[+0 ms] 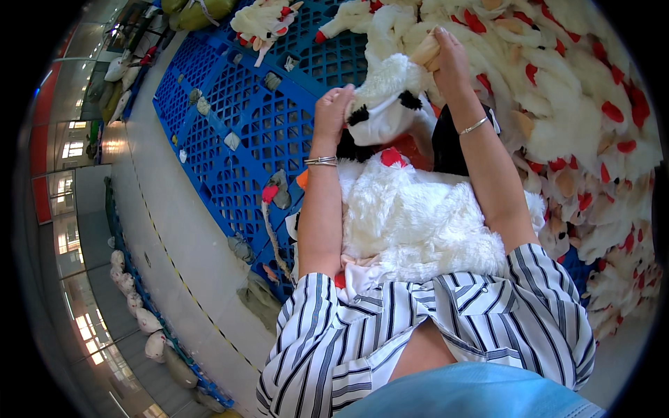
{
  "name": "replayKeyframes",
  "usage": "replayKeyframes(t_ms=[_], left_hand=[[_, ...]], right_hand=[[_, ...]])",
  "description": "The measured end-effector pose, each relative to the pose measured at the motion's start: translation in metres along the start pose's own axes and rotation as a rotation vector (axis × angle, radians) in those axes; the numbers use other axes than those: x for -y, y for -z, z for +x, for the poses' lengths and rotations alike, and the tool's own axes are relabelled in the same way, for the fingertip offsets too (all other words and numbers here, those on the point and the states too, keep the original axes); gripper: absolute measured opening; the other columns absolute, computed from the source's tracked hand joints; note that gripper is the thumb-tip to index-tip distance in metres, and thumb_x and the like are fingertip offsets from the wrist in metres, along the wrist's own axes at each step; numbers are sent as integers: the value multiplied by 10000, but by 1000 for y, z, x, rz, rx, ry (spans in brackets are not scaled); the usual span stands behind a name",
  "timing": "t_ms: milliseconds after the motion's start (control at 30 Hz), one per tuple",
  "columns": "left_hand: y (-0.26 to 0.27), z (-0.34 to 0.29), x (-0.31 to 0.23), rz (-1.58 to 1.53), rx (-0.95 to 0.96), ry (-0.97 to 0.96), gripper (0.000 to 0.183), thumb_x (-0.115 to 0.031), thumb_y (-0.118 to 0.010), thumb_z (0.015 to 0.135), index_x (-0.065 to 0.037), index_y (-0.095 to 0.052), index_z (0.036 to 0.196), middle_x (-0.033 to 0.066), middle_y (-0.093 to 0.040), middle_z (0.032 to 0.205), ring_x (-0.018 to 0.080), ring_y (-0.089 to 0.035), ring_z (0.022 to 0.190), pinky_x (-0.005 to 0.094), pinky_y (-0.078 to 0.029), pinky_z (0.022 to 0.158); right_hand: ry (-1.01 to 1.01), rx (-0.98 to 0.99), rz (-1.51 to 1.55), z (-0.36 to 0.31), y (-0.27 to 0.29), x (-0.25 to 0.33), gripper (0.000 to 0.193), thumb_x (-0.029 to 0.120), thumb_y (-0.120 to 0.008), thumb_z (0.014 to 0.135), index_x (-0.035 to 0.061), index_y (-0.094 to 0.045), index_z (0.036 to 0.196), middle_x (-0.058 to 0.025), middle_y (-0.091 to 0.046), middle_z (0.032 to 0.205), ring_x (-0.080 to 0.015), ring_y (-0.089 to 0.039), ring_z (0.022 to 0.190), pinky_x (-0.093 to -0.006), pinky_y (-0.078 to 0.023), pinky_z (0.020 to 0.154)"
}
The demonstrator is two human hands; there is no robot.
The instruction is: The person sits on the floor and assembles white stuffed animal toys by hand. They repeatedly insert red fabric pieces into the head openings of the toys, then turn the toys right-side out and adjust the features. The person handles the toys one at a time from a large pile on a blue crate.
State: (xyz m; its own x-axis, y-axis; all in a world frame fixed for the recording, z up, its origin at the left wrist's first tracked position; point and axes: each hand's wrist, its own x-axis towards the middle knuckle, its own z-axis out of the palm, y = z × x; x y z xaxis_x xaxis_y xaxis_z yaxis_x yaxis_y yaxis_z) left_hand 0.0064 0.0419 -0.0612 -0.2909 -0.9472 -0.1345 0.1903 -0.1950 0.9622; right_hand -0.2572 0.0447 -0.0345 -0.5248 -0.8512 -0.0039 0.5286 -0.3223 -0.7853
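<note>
The white plush toy (390, 101) is being held up above the blue pallet's (237, 132) right edge, left hand (331, 111) gripping its side, right hand (446, 59) pinching a tan ear, which I reckon could tear under pulling.

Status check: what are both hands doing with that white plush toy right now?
Left hand gripping white plush toy at its side. Right hand pinching its top. More white plush on the lap; pile of toys to the right. Nothing blocking.
</note>
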Motion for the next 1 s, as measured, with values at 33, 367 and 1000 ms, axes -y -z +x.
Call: replayKeyframes(t_ms=[33,367,1000], left_hand=[[5,2,5,-42,-65,-45,215,-254,-679,924,-71,-655,814,-23,-640,753,42,-546,637,206,-436,568],[15,0,-25,-68,-323,-108,298,-321,-605,967,-31,-625,899,92,-700,907,151,-666,773,290,-552,679],[3,-21,-58,-130,-189,-225,266,38,-551,923,-4,-615,1178,83,-668,1015,145,-666,852,246,-568,747]], right_hand=[[14,-17,6,-1,-1,3,219,243,-581,969,31,-638,961,-36,-622,882,-134,-597,773,-298,-501,684],[36,-118,24,5,5,7,215,230,-576,973,23,-629,1004,-46,-616,892,-156,-606,795,-319,-511,709],[-45,56,-35,1,5,-4,239,251,-586,979,24,-626,1041,-41,-615,942,-141,-600,858,-300,-504,742]])
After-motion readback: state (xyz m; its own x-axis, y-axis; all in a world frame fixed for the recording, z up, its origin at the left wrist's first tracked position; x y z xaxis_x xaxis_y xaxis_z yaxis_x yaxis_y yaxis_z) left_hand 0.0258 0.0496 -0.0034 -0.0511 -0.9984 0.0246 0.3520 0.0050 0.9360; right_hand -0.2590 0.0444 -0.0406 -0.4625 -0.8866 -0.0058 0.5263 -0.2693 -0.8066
